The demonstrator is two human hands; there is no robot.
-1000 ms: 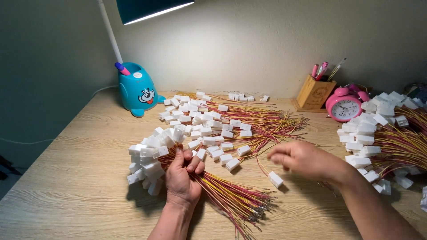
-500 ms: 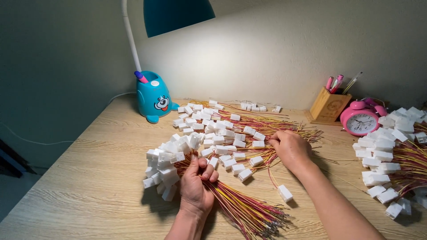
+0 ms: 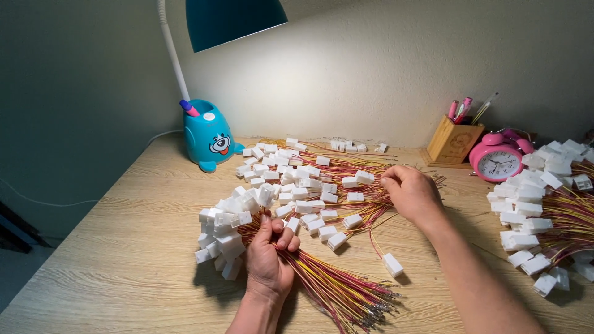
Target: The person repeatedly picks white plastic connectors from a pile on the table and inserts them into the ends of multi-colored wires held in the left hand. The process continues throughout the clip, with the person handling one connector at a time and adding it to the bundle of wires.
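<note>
Wood-grain desk (image 3: 93, 260) strewn with wire harnesses (image 3: 309, 179), teal lamp (image 3: 232, 21), plain wall (image 3: 383, 68)

Open tabletop (image 3: 99, 272) front-left, free passage there. Centre blocked by loose pile of white connectors and wires (image 3: 309, 179), plus held wire bundle (image 3: 235, 229). Narrow bare strip between centre pile and right heap of connectors (image 3: 544, 204). Single stray connector (image 3: 393, 265) in that strip. Back edge crowded: blue lamp base (image 3: 207, 136), wooden pen holder (image 3: 453, 142), pink alarm clock (image 3: 496, 158).
</note>
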